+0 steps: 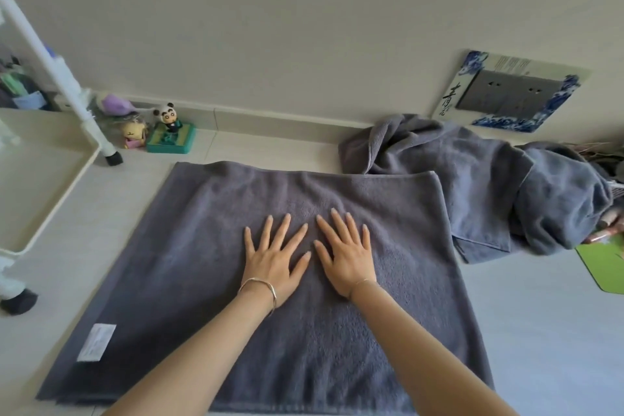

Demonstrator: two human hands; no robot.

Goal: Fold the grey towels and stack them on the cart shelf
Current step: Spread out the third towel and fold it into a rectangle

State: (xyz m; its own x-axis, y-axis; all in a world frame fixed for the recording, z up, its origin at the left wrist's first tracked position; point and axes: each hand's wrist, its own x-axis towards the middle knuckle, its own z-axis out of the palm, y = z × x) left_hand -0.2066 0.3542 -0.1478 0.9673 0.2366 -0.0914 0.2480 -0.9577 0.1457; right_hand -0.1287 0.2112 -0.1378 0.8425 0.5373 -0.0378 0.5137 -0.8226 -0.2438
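A grey towel lies spread flat on the pale floor, folded over once, with a white care label near its front left corner. My left hand and my right hand lie side by side on its middle, palms down, fingers straight and spread. To the right, a heap of crumpled grey towels rests against the wall. The white cart stands at the left, its lower shelf bare.
Small toy figures, among them a panda on a green base, sit by the skirting next to the cart's leg. A wall socket with a blue-patterned surround is at the right. A green mat lies at the right edge.
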